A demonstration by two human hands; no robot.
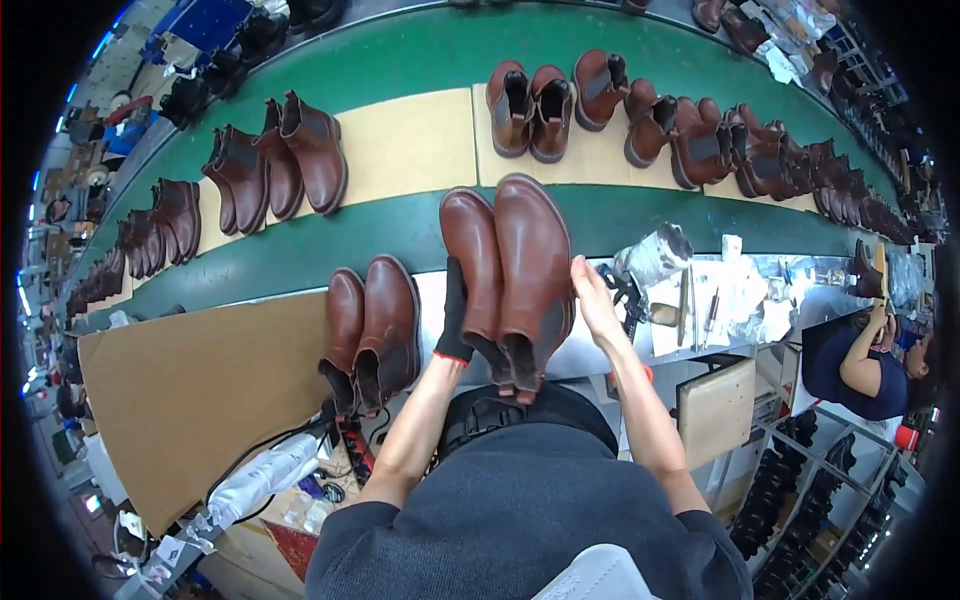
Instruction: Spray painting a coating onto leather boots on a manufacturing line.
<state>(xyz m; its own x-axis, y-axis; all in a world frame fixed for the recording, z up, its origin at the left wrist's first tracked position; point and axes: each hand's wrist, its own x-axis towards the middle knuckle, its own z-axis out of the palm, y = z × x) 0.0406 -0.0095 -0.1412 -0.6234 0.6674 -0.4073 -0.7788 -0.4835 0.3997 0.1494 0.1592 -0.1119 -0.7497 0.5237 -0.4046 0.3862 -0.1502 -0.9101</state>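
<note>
L hand [455,320], in a black glove w/ red cuff, has fingers clamped on the left side of the boot pair [510,275]; R hand [592,300], bare, presses flat w/ fingers together on the pair's right side, so the boots sit squeezed btwn both hands, toes pointing away. Smooth glossy brown leather, rounded toes, dark elastic side panels. Second pair [373,335] just left of L fingers on the bench [200,380]; green conveyor [400,235] beyond.

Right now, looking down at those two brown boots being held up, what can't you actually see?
- Head view: the soles of the held boots, turned away from the camera.
- Left hand: its glove hides the fingers, which go behind the boot.
- Right hand: fingertips tucked behind the boot's edge.
- Small items on the bench: too small and bent by the lens.
</note>
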